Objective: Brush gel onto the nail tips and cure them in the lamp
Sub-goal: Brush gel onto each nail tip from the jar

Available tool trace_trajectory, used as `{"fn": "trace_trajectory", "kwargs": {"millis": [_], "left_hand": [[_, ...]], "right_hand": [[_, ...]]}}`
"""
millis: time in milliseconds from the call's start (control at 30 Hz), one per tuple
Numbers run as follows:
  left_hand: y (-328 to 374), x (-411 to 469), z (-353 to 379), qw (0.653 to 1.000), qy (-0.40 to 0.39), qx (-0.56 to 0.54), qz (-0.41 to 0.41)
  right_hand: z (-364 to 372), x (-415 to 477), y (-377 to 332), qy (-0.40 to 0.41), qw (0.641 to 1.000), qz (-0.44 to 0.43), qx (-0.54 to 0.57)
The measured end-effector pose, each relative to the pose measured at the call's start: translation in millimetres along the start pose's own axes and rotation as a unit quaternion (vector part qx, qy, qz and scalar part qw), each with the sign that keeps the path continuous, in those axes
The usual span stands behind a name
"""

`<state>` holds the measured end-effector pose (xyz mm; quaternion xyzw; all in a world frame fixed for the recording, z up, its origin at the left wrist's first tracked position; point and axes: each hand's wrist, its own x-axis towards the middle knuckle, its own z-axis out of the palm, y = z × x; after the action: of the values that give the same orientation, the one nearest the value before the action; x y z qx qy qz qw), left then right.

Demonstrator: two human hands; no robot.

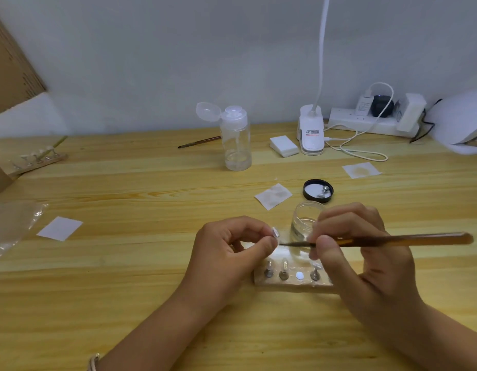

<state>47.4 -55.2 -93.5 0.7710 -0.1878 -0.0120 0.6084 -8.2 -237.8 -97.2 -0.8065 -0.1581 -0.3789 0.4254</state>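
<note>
Above the near middle of the table [151,263], a single nail tip [275,232] is pinched between the thumb and forefinger of the left hand [232,245] and held clear of the wooden holder [291,283] that lies just below. The brush [392,240] is gripped like a pen in the curled fingers of the right hand [360,250]. Its dark bristle end is just beside the lower edge of the tip; whether contact is made cannot be told. The open gel jar [304,220] stands just behind the two hands, and the white lamp [459,121] is seen well apart at the far right.

The step in hand is judged to be the coating of this one tip. It is best done with the tip held steady by its edges, so that the curved face is left free. The gel should be drawn in light, even strokes along its length. Flooding of the edges and of the pinching fingers should be avoided, since gel cured there would probably stick. Other tips are seen standing in the holder, with one seat bare.
</note>
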Motion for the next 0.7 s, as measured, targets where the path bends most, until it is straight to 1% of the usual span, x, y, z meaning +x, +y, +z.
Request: {"fn": "trace_trajectory", "kwargs": {"millis": [67,233,367,567,700], "left_hand": [[-0.4,0.0,-0.5,1.0,-0.003,0.002,0.002],[1.5,0.3,1.0,1.0,-0.004,-0.016,0.007],[2.6,-0.2,0.9,1.0,-0.004,-0.028,0.006],[3.0,-0.5,1.4,0.999,-0.003,-0.041,0.001],[3.0,0.1,1.1,0.999,-0.005,-0.042,0.001]], "right_hand": [[-1.1,-0.5,0.3,0.01,1.0,-0.002,0.009],[1.6,0.5,2.8,-0.006,1.0,0.009,-0.007],[-0.5,-1.9,1.6,0.011,0.999,-0.007,0.029],[1.2,0.4,3.4,-0.002,1.0,0.016,0.012],[0.3,-2.1,2.3,0.002,0.999,0.009,0.04]]}}
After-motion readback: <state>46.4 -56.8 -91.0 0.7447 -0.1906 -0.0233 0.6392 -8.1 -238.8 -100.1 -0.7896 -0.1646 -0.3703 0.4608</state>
